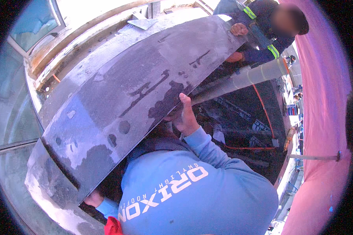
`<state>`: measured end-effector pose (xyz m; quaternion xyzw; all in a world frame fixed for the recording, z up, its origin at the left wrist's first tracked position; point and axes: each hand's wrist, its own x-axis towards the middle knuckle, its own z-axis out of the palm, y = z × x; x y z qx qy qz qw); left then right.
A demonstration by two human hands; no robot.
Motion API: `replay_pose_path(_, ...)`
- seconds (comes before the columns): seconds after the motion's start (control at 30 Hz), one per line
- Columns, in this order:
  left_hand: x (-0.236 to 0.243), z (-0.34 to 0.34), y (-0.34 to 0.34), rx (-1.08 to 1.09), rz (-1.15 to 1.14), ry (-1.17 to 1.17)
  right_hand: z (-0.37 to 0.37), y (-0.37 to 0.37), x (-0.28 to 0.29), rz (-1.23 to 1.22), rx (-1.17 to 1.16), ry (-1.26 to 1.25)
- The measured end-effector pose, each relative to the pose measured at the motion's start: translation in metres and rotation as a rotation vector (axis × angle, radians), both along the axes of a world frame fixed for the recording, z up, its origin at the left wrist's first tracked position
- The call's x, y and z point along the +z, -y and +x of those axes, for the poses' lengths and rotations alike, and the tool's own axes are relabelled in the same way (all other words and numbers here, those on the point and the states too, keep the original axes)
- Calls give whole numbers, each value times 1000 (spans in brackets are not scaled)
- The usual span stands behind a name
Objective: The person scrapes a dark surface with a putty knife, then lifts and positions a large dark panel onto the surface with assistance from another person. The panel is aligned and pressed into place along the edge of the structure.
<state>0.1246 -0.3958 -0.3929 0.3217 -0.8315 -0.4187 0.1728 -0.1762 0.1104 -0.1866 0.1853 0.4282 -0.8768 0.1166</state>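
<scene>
A long grey sheet (117,88) with dark wet-looking patches lies diagonally in front of me. My right hand (186,117) grips its near edge, thumb up against the rim and fingers partly hidden. Lower down the same edge, near one end, is my left hand (93,199), closed around the corner with its fingers hidden beneath. At the far end a co-worker (259,33) in dark clothes with bright yellow strips has both hands at the sheet. My light blue sweatshirt (200,192) fills the lower middle.
Another mottled grey surface (47,188) lies beyond the sheet's left end. Glass panes (11,98) stand at left, ledges (94,31) behind. A long pale tube (243,80) and black sheeting (243,117) with an orange cord lie right, beside pink cloth (321,98).
</scene>
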Motion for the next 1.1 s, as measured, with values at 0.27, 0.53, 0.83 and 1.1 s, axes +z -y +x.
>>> replay_pose_path(0.27, 14, 2, -20, 226, 162, -68, -10, 7, 1, -135, 64, -89)
replay_pose_path(0.53, 15, -50, -28, 162, 131, -22, -3, 7, 20, -54, -144, 47)
replay_pose_path(0.83, 14, -51, -40, 174, 141, -21, -6, 7, 25, -96, -184, -10)
replay_pose_path(1.1, 34, -17, -28, 203, 126, -22, -3, 7, 10, 68, -103, -192)
